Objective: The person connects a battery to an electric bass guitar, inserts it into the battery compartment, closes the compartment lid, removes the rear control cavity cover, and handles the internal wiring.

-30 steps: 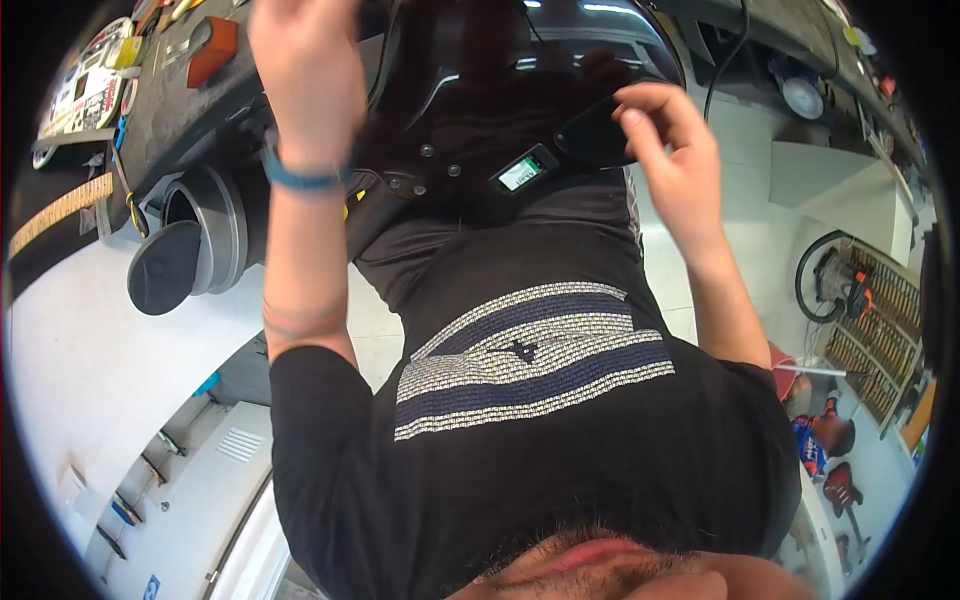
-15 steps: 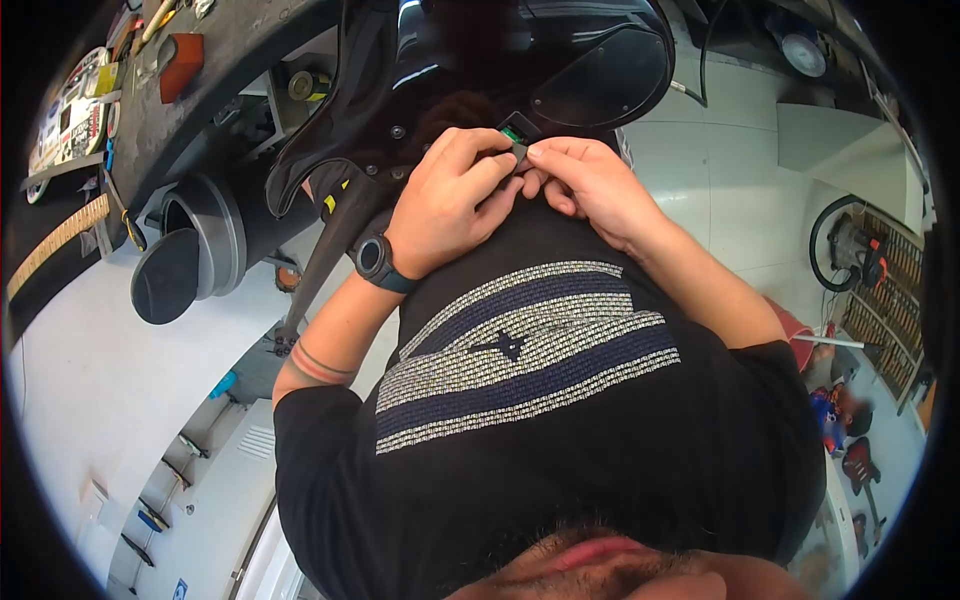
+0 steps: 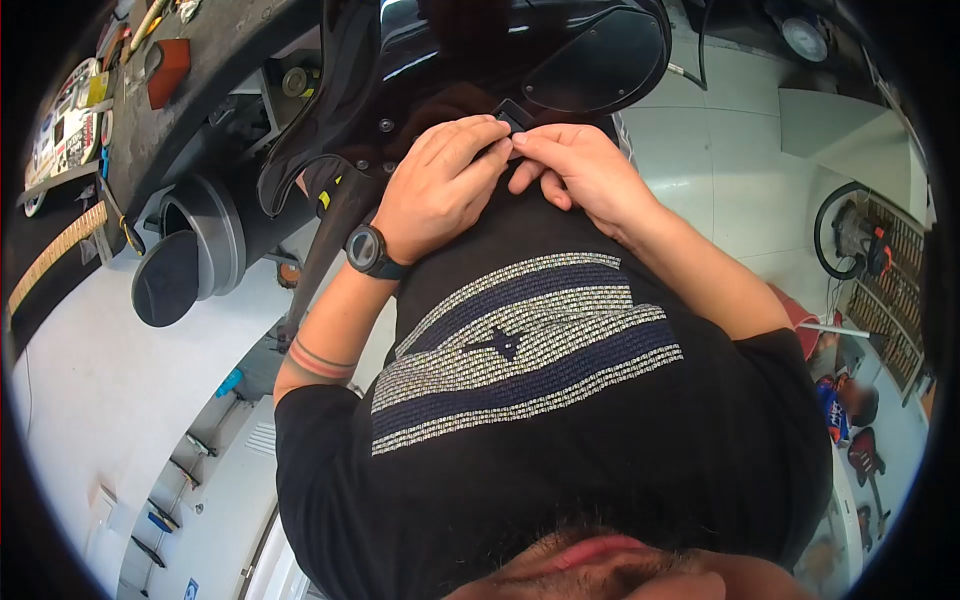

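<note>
A glossy black guitar body (image 3: 450, 60) lies in front of my torso, its dark cover plate (image 3: 592, 72) fixed with small screws. At its near edge is a small black rectangular piece (image 3: 513, 112), beside an opening I cannot see clearly. My left hand (image 3: 440, 185), with a watch on its wrist, has its fingers closed together at this piece. My right hand (image 3: 580, 165) pinches at the same spot with thumb and index finger, its other fingers curled beneath. The fingertips of both hands meet and partly hide what they hold.
A dark workbench (image 3: 215, 60) with tools and an orange-brown block (image 3: 168, 72) runs along the upper left. Below it stands a grey bin (image 3: 215, 235). A red guitar (image 3: 866, 458) and a rack of small drawers (image 3: 890, 290) are at the right.
The green part seen at the opening is now out of sight, with black there instead. Both hands have shifted slightly, and the left fingers lie straighter. The guitar body has moved slightly left.
</note>
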Tool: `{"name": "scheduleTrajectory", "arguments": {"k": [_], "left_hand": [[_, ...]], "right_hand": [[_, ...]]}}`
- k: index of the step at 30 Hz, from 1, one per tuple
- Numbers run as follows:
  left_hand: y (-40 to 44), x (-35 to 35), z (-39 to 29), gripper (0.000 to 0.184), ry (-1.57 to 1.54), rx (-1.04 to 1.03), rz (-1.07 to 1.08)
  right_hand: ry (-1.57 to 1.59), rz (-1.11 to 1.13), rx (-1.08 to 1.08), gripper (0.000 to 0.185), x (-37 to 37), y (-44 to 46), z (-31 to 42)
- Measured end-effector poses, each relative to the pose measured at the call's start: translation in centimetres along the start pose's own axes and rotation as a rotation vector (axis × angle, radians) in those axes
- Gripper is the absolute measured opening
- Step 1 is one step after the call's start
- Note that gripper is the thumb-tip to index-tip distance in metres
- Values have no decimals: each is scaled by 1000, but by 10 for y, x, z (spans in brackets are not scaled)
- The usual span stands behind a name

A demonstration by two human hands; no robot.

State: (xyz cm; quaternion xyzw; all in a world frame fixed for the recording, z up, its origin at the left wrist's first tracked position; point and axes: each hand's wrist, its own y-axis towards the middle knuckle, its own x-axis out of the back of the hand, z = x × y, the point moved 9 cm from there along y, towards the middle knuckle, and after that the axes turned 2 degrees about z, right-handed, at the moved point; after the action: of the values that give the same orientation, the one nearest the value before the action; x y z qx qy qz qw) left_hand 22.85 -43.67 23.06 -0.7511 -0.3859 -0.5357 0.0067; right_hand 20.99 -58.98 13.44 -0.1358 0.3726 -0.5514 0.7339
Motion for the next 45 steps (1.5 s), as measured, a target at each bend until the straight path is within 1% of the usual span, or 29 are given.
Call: {"name": "scheduleTrajectory", "arguments": {"k": [8, 17, 20, 26, 29, 32, 34, 35, 38, 41, 42, 45], "left_hand": [[2, 3, -3, 29, 32, -5, -16], [-4, -5, 3, 37, 14, 12, 8], [-2, -4, 2, 37, -7, 18, 12], [-5, -10, 7, 35, -9, 19, -1], [-6, -9, 7, 36, -20, 12, -14], [-6, -10, 7, 36, -4, 6, -17], [-7, -10, 5, 36, 6, 6, -18], [-6, -10, 6, 36, 13, 4, -21], [-8, -14, 8, 35, 26, -3, -29], [-9, -15, 9, 35, 54, 3, -5], [-10, -13, 8, 35, 66, -5, -2], [-10, -9, 9, 35, 86, -25, 11]], "right_hand": [[40, -43, 23, 34, -4, -3, 3], [13, -122, 81, 31, -6, 3, -3], [-16, -139, 106, 32, -5, 3, -6], [-83, -93, 41, 38, -4, 0, -3], [-52, -87, -30, 48, 3, 3, -17], [-20, -128, -165, 60, 9, -2, -25], [-43, -110, -179, 66, 7, -3, -26], [-57, -101, -183, 69, 7, -2, -26], [-76, -107, -113, 67, 2, 4, -25], [-345, -116, -14, 66, -6, 1, -1], [-377, -143, -8, 67, -3, 5, -7], [-286, -195, -15, 73, 0, 6, -15]]}}
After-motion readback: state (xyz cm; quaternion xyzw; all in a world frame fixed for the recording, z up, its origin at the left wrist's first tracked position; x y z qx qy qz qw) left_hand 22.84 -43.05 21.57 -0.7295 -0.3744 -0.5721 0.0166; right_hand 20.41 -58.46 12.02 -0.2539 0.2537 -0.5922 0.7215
